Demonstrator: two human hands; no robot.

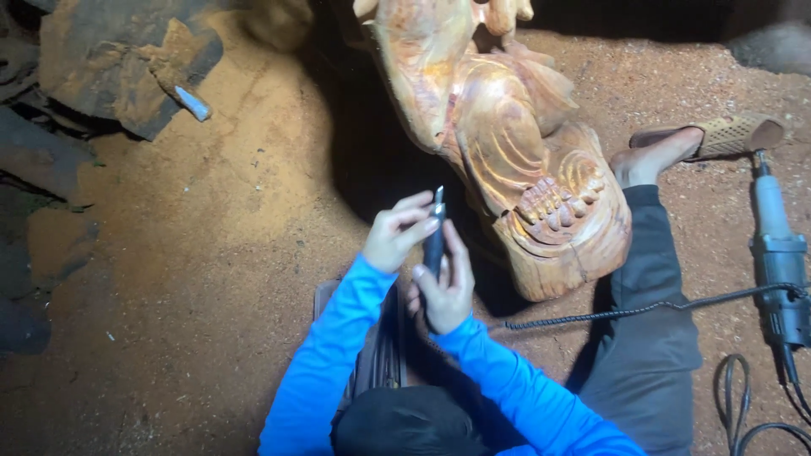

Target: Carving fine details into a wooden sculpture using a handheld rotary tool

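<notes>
A large carved wooden figure point(515, 143) with clawed feet stands on the sawdust-covered ground ahead of me. My right hand point(445, 285) grips the dark body of a slim handheld rotary tool point(434, 241). My left hand point(395, 231) pinches the tool's metal tip with its fingers. Both arms wear bright blue sleeves. The tool is held a little to the left of the carving's base, not touching it.
My right leg in dark trousers point(655, 295) stretches beside the carving, foot by a sandal point(718, 135). A grey corded power grinder point(777, 262) lies at right, with a coiled cable point(608, 314). Dark wood slabs point(118, 59) lie at upper left.
</notes>
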